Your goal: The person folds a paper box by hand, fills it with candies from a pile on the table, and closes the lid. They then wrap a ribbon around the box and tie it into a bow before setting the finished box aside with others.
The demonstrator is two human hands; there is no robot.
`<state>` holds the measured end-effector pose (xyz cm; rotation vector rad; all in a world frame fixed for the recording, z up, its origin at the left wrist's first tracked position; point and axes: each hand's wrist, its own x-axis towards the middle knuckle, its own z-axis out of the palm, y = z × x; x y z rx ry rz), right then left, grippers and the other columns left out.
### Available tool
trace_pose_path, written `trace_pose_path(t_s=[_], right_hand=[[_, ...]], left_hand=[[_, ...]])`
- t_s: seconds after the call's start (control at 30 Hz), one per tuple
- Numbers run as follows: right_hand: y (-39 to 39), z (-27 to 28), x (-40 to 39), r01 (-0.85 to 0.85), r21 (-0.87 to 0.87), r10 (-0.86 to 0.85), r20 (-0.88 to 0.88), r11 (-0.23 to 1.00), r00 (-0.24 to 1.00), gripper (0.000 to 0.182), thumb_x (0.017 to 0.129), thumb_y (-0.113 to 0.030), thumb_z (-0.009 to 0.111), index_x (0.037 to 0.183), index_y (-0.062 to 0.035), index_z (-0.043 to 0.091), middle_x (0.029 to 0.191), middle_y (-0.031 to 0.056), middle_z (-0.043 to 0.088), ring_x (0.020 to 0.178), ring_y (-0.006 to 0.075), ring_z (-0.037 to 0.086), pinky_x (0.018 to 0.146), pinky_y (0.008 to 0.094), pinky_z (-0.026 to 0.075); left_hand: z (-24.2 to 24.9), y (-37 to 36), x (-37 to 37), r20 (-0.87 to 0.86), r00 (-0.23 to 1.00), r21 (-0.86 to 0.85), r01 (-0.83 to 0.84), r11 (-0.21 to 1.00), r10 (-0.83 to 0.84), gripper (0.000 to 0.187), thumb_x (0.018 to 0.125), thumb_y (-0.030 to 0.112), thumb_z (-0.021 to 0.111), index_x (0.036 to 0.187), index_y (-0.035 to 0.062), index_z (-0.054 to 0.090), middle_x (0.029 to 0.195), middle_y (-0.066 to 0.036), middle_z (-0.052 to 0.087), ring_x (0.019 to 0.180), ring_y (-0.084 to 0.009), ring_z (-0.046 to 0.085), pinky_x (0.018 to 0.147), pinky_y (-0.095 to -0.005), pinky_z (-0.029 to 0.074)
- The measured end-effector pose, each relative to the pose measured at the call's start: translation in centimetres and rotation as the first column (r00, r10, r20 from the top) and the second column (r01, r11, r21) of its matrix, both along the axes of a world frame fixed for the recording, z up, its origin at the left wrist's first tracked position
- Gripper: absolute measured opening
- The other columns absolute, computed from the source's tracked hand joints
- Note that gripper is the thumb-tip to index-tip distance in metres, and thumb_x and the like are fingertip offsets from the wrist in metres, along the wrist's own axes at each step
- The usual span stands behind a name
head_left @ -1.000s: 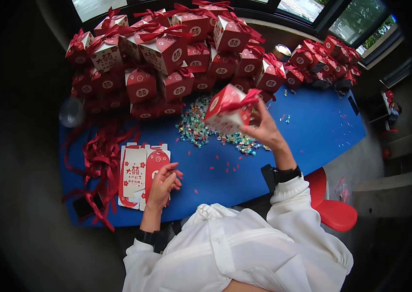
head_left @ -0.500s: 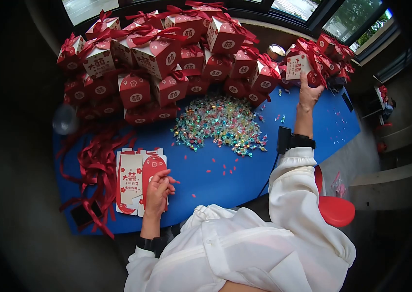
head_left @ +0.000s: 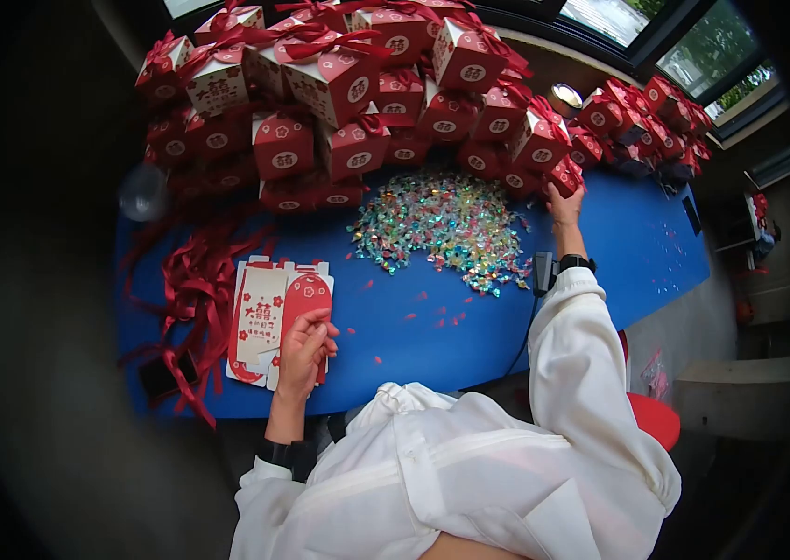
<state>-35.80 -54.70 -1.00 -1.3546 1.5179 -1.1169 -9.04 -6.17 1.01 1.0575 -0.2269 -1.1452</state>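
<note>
My right hand (head_left: 565, 205) reaches out to the right end of the big pile and grips a small red gift box (head_left: 566, 175) from the near side; the fingertips are partly hidden behind it. My left hand (head_left: 305, 353) hovers over or rests on the flat, unfolded gift boxes (head_left: 261, 313), its fingers curled together with nothing visible in them. These flat boxes are cream and red with flower prints. Between the hands lies a heap of shiny wrapped candies (head_left: 442, 224).
Finished gift boxes (head_left: 330, 84) with ribbon bows are stacked high at the back. A second stack (head_left: 642, 117) stands at the right. Loose red ribbons (head_left: 194, 299) lie on the left of the blue table (head_left: 414, 359). A round tin (head_left: 566, 96) sits behind. A red stool (head_left: 654, 420) is at right.
My right hand has moved left and nearer, from in front of the right stack to the big pile's end. The left hand stays over the flat boxes. The camera view has shifted slightly.
</note>
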Motion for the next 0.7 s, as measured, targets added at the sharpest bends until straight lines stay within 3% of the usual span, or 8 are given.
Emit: trace_pose_path(t_s=[0.03, 0.13, 0.23, 0.3, 0.37, 0.43, 0.47, 0.7], right_hand=[[0.5, 0.6, -0.1, -0.015, -0.012, 0.016, 0.029, 1.0, 0.999, 0.083, 0.074, -0.018, 0.076, 0.14, -0.008, 0.026, 0.12, 0.0142, 0.051, 0.086, 0.0205, 0.059, 0.062, 0.0297, 0.051], [0.1, -0.2, -1.3, -0.071, 0.045, 0.065, 0.115, 0.996, 0.991, 0.078, 0.077, -0.016, 0.074, 0.138, -0.0094, 0.026, 0.117, 0.0143, 0.052, 0.082, 0.0209, 0.059, 0.062, 0.0297, 0.051], [1.8, -2.4, -1.8, 0.239, 0.117, -0.256, 0.157, 0.964, 0.954, 0.064, 0.079, -0.017, 0.07, 0.133, -0.0109, 0.036, 0.119, 0.0151, 0.052, 0.088, 0.0241, 0.059, 0.068, 0.033, 0.051], [4.8, -5.5, -1.1, 0.039, -0.078, -0.062, -0.312, 0.996, 0.948, 0.05, 0.083, -0.023, 0.063, 0.129, -0.0113, 0.046, 0.124, 0.0189, 0.049, 0.101, 0.0302, 0.057, 0.082, 0.0416, 0.049], [10.3, -3.5, 2.6, 0.086, -0.054, -0.101, -0.599, 0.995, 0.794, 0.046, 0.086, -0.031, 0.057, 0.125, -0.0066, 0.051, 0.126, 0.0213, 0.05, 0.113, 0.0343, 0.051, 0.097, 0.0444, 0.04], [12.0, -4.4, 3.6, -0.066, -0.125, -0.034, -0.663, 0.99, 0.748, 0.048, 0.087, -0.031, 0.054, 0.127, -0.0046, 0.049, 0.125, 0.0214, 0.051, 0.116, 0.0353, 0.049, 0.1, 0.0444, 0.037], [12.7, -4.8, 4.3, -0.222, -0.187, 0.018, -0.724, 0.957, 0.69, 0.049, 0.089, -0.031, 0.051, 0.128, -0.0026, 0.048, 0.125, 0.0216, 0.052, 0.118, 0.0362, 0.046, 0.102, 0.0443, 0.035], [16.4, -4.5, 7.0, -0.471, -0.288, 0.203, -0.633, 0.833, 0.747, 0.047, 0.09, -0.022, 0.049, 0.13, 0.0022, 0.044, 0.123, 0.0243, 0.051, 0.115, 0.0385, 0.047, 0.101, 0.0455, 0.036]], left_hand=[[0.0, 0.3, 0.0, 0.009, 1.0, 0.002, 0.0, 1.0, 0.0, 0.027, 0.095, 0.007, 0.049, 0.122, 0.0009, 0.05, 0.091, -0.008, 0.06, 0.069, -0.0099, 0.058, 0.062, -0.0225, 0.049], [-0.2, 0.9, 0.4, 0.151, 0.988, 0.062, -0.05, 0.997, 0.04, 0.028, 0.094, 0.007, 0.052, 0.121, 0.0008, 0.05, 0.091, -0.007, 0.06, 0.069, -0.0084, 0.057, 0.063, -0.0209, 0.048], [-1.2, 0.7, 1.2, 0.346, 0.929, 0.126, -0.185, 0.975, 0.132, 0.03, 0.089, 0.006, 0.058, 0.118, 0.0008, 0.053, 0.091, -0.005, 0.059, 0.072, -0.0072, 0.058, 0.062, -0.0203, 0.048], [-2.8, 0.7, 2.4, 0.851, 0.504, 0.125, -0.466, 0.876, 0.147, 0.031, 0.085, 0.001, 0.058, 0.116, 0.0, 0.054, 0.097, -0.009, 0.058, 0.079, -0.0131, 0.06, 0.064, -0.0233, 0.049], [-1.2, 0.7, 3.0, 0.908, 0.418, 0.257, -0.495, 0.83, -0.033, 0.04, 0.081, 0.004, 0.062, 0.12, 0.0008, 0.051, 0.115, -0.016, 0.052, 0.102, -0.0253, 0.056, 0.083, -0.0354, 0.048], [-1.1, 1.0, 3.5, 0.926, 0.02, 0.279, -0.709, 0.648, -0.376, 0.052, 0.08, 0.012, 0.065, 0.127, 0.0027, 0.047, 0.129, -0.021, 0.04, 0.12, -0.0357, 0.041, 0.101, -0.0474, 0.034], [-1.4, 1.5, 4.0, 0.899, 0.142, 0.394, -0.677, 0.622, -0.415, 0.062, 0.079, 0.02, 0.067, 0.132, 0.0036, 0.041, 0.135, -0.023, 0.033, 0.127, -0.04, 0.031, 0.106, -0.0526, 0.023], [-1.4, 2.4, 4.5, 0.882, 0.21, 0.456, -0.609, 0.649, -0.422, 0.072, 0.074, 0.027, 0.075, 0.133, 0.0029, 0.041, 0.13, -0.019, 0.039, 0.12, -0.0386, 0.038, 0.099, -0.0505, 0.033]])
